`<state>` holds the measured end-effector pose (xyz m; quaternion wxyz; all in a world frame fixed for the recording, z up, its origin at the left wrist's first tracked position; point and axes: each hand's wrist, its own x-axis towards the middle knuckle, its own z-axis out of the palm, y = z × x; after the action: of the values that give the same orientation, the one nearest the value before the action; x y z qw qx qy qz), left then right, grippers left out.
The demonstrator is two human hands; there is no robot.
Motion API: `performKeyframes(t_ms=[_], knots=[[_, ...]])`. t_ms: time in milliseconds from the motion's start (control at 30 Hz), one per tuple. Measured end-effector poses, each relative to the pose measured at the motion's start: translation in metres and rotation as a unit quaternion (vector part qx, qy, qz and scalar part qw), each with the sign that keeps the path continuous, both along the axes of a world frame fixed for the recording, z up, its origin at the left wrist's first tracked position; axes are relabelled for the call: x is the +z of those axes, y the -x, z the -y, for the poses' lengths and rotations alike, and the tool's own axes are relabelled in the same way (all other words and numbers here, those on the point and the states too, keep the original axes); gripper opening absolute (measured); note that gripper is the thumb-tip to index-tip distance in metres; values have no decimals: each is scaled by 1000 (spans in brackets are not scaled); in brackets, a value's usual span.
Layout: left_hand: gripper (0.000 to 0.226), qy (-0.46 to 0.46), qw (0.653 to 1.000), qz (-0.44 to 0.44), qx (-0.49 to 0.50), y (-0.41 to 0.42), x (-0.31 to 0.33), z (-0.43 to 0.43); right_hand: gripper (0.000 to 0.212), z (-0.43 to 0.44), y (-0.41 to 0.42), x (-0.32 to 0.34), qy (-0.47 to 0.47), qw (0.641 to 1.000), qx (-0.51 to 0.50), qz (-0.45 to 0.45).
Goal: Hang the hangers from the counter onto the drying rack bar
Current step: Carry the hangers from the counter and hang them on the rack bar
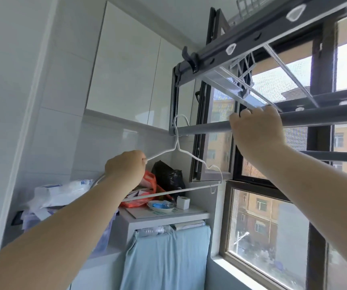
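A white wire hanger [191, 156] is raised in front of the wall cabinets. My left hand [126, 167] grips its left shoulder. Its hook rises to the left end of a grey drying rack bar [204, 129]; whether the hook rests on the bar I cannot tell. My right hand [256, 127] is curled round that same bar further right, in front of the window. A second grey bar [336, 155] runs lower right. The counter [168, 216] lies below, piled with things.
The grey rack frame [241, 47] with clear panels hangs overhead. White cabinets [126, 65] fill the wall at left. On the counter sit a black bag [168, 174], a red bag [149, 181], a small dish [160, 206] and packages [63, 191]. A blue cloth [168, 258] hangs below. The window [273, 227] is at right.
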<state>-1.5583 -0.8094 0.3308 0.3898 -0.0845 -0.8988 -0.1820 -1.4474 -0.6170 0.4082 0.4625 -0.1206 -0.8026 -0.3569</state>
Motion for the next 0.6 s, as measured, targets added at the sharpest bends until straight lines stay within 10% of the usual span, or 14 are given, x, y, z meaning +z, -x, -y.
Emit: performKeyframes(t_ms=[600], knots=[[24,-10,999,25,-37,18,-21,7,25,-3,-2,-12,-12,1000,8,-9]])
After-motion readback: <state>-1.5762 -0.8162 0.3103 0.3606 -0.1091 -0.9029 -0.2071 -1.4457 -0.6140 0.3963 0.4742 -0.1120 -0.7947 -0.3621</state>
